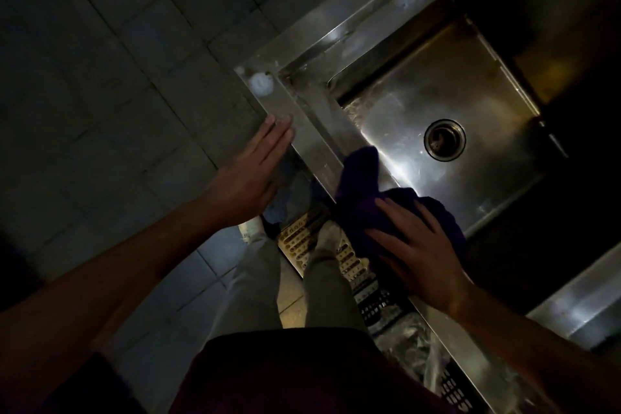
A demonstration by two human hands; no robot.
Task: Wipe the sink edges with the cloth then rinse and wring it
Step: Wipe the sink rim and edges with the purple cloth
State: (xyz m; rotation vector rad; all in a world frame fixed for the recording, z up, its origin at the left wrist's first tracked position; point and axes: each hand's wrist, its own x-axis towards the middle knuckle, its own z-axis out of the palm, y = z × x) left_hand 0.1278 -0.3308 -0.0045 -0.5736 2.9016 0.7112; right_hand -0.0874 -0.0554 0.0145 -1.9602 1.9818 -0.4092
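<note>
A steel sink (437,104) runs diagonally across the right half of the dim view, with a round drain (444,140) in its basin. A dark purple cloth (361,178) is bunched on the sink's near edge (309,131) and hangs partly into the basin. My right hand (420,245) lies flat on the cloth with fingers spread, pressing it against the rim. My left hand (255,175) is flat and empty, its fingertips touching the outer side of the rim near the corner.
A pale soapy smear (261,83) sits on the sink's left corner. Under the rim, a perforated floor grate (312,239) and dark plastic crates (379,306) lie by my feet. Grey tiled floor (117,60) fills the left. A second steel surface (578,306) shows at the right.
</note>
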